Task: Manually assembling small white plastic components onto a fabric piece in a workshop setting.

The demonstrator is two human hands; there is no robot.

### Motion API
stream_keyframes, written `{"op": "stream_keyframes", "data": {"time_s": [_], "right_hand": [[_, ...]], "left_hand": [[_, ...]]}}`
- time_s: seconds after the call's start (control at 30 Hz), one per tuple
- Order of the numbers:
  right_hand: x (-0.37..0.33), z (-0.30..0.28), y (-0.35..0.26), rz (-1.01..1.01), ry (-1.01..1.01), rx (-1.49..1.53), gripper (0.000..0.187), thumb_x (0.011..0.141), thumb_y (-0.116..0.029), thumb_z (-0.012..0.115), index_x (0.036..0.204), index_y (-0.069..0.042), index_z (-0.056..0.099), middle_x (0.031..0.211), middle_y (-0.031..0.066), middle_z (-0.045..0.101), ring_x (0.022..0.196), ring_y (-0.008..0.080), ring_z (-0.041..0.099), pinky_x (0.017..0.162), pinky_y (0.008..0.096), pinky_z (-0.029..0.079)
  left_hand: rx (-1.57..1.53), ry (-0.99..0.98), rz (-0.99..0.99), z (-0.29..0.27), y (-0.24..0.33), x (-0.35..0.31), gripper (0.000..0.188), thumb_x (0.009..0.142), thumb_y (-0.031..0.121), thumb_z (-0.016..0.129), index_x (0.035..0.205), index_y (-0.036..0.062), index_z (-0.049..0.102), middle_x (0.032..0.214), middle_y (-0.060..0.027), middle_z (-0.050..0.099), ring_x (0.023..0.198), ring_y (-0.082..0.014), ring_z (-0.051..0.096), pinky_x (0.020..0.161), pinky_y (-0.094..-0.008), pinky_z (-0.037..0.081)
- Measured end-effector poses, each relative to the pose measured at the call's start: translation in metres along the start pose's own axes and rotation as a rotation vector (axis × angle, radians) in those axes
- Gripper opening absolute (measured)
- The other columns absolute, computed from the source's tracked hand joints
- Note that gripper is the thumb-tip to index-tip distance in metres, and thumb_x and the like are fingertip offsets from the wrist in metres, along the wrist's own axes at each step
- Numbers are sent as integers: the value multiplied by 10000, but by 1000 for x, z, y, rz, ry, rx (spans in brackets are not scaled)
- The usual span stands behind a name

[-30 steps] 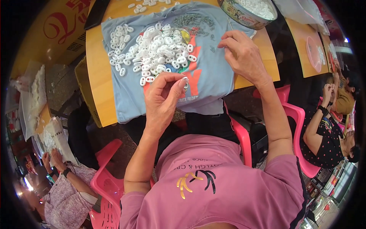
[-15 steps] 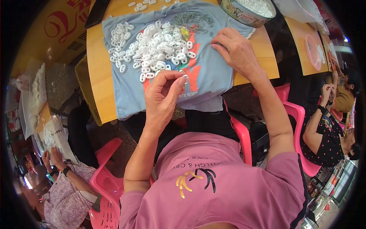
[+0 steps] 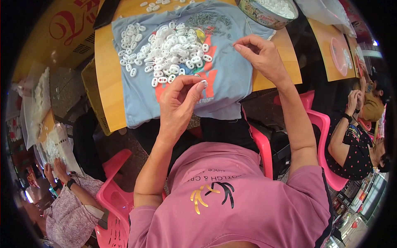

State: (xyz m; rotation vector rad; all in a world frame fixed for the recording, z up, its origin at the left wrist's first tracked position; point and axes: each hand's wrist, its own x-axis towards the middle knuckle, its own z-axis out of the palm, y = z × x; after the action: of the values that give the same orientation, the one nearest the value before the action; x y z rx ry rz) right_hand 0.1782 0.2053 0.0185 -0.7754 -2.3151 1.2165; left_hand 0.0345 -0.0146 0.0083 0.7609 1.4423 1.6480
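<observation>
Near the front of a blue-grey cloth (image 3: 140, 103) with a red print, my left hand (image 3: 178, 101) pinches a small white plastic piece (image 3: 204, 84) between thumb and forefinger. Just beyond it lies a heap of white oval two-holed plastic pieces (image 3: 175, 51). My right hand (image 3: 264, 60) hovers over the cloth's right side, thumb and forefinger brought together. Whatever is at those fingertips is too small to make out. Farther back, beyond the heap, small dark metallic pins (image 3: 209, 22) are scattered on the cloth.
A round tin (image 3: 269, 16) of white pieces stands at the back right of the yellow table (image 3: 108, 82). More loose white pieces (image 3: 153, 7) lie at the back. Pink plastic chairs (image 3: 320, 124) and other people sit on both sides, with a person's hands (image 3: 58, 169) at the left.
My right hand has drawn slightly to the right, away from the pins and the heap. My left hand stays nearly in place, still pinching the white piece.
</observation>
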Motion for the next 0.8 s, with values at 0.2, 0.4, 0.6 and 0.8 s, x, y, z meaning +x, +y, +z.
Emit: {"op": "stream_keyframes", "data": {"time_s": [0.2,0.4,0.6,0.8], "right_hand": [[-8,3,-8,52,-28,-14,157,897,-142,663,967,-2,670,826,-35,621,720,29,508,650,193,413],[-10,6,-16,17,-41,211,164,911,-154,644,980,-4,650,842,2,643,696,41,514,631,201,415],[-21,24,-45,164,-135,745,163,941,-170,578,992,-25,633,869,48,656,635,72,505,603,225,429],[-28,33,-56,197,-179,890,164,936,-154,573,1018,-22,626,882,55,648,656,80,537,616,228,457]], "left_hand": [[-11,9,-10,1,-1,-2,162,928,102,632,1053,-2,634,917,-37,664,770,-91,611,707,-232,495],[-182,-11,-104,6,5,2,181,930,120,632,1049,-15,614,902,-65,660,746,-104,610,678,-240,491],[-362,10,-118,20,13,9,202,927,121,634,1057,-30,599,914,-101,664,742,-125,628,668,-256,508],[-414,5,-58,22,18,7,205,925,118,635,1067,-23,595,920,-105,664,752,-132,627,679,-256,507]]}}
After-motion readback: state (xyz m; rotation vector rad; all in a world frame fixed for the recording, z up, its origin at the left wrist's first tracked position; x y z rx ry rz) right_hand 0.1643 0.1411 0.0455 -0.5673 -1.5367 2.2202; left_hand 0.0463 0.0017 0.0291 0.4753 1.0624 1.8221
